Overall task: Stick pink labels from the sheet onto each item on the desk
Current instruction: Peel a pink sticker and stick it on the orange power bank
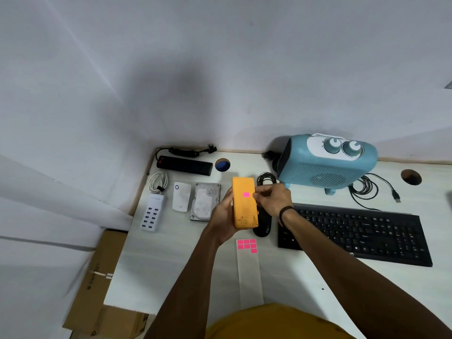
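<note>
A pink label (pixel 246 194) sits on the upper part of the yellow box (pixel 244 203), which is held up off the desk (pixel 171 265) between both hands, its broad face turned toward the camera, probably so the label can be laid flat and pressed. The left hand (pixel 223 216) wraps the box's left edge and lower end, fingers closed around it to keep it steady. The right hand (pixel 271 199) is at the right edge just beside the label, fingers curled narrow against the box; whether a fingertip touches the label I cannot tell.

The label sheet (pixel 248 265) lies flat on the desk just below the box, a few pink squares left at its top end, within easy reach for the next peel.

Further out, the hard drive (pixel 205 200), white plug adapter (pixel 181 196), charging hub (pixel 152 212), power strip (pixel 184 165), black mouse (pixel 263 223), keyboard (pixel 354 231) and blue heater (pixel 325 162) show no pink, so they appear to await labels.
</note>
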`<state>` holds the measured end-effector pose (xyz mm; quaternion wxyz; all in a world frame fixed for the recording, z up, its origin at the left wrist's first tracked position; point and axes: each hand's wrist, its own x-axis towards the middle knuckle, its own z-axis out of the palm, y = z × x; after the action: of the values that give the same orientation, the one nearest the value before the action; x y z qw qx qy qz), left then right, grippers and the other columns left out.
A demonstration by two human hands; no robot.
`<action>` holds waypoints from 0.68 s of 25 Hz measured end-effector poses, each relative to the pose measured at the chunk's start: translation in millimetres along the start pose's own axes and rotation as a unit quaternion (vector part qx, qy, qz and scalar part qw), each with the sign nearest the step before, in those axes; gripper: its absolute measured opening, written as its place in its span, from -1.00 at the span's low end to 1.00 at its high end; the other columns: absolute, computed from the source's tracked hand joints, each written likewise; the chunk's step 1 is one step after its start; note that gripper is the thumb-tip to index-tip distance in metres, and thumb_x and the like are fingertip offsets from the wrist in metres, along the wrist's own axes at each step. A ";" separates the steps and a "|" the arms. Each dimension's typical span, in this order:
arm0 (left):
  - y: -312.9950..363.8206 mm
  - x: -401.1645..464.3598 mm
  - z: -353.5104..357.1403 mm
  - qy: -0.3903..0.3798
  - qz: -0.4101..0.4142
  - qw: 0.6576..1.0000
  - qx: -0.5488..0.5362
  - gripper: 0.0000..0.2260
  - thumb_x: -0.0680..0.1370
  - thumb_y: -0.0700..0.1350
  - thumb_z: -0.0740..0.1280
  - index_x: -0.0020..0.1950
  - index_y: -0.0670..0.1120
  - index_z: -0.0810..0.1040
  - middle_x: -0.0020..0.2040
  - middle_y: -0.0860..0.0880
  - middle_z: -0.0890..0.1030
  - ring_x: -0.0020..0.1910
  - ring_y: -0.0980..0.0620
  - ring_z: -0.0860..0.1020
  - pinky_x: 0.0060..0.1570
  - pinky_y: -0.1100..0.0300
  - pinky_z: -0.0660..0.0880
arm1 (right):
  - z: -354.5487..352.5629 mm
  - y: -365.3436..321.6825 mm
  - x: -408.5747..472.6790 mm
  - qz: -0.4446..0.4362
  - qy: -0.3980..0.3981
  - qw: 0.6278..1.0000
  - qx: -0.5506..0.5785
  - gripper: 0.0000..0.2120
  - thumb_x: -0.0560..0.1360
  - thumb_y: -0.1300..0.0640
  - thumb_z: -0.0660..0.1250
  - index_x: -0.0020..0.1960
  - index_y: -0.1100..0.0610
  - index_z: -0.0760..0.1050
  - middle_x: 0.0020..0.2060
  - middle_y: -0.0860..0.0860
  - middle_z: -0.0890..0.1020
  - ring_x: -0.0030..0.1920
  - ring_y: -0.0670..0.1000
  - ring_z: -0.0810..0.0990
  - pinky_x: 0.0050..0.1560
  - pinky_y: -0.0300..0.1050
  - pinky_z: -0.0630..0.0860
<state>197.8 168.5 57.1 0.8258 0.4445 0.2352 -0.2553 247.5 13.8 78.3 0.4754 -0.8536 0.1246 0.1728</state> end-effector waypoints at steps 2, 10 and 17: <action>-2.4 2.8 -8.8 -0.025 -0.005 1.000 0.010 -0.65 0.70 0.10 0.10 0.48 0.21 0.39 0.34 -0.18 0.58 0.26 -0.31 0.55 0.21 -0.37 0.46 | 2.7 4.7 0.2 -0.007 -0.010 1.000 -0.014 -0.82 0.49 0.18 0.45 0.08 0.09 0.69 0.04 -0.04 0.71 0.10 -0.06 0.63 0.17 -0.31 0.44; -7.3 35.5 -25.9 0.106 -0.005 0.972 0.208 -0.33 0.45 0.00 0.56 0.50 0.22 0.37 0.26 -0.12 0.61 0.17 -0.14 0.62 0.11 -0.29 0.58 | 39.5 27.6 25.5 -0.021 -0.113 0.989 -0.096 -0.58 0.52 0.37 0.26 0.34 0.16 0.52 0.15 0.08 0.67 0.12 0.07 0.65 0.19 -0.06 0.59; -14.4 97.3 -25.0 0.294 -0.020 0.762 0.576 -0.21 0.24 0.22 0.59 0.35 -0.07 0.42 0.23 -0.10 0.55 0.20 -0.16 0.57 0.06 -0.05 0.54 | 52.2 57.4 64.7 -0.044 -0.104 0.961 -0.254 -0.50 0.52 0.34 0.24 0.45 0.13 0.38 0.37 0.12 0.49 0.37 0.11 0.44 0.38 -0.04 0.39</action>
<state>258.5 162.4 -24.0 0.2988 0.8851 0.2838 -0.2162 275.5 25.6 -18.1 0.2608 -0.9281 -0.0116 0.2656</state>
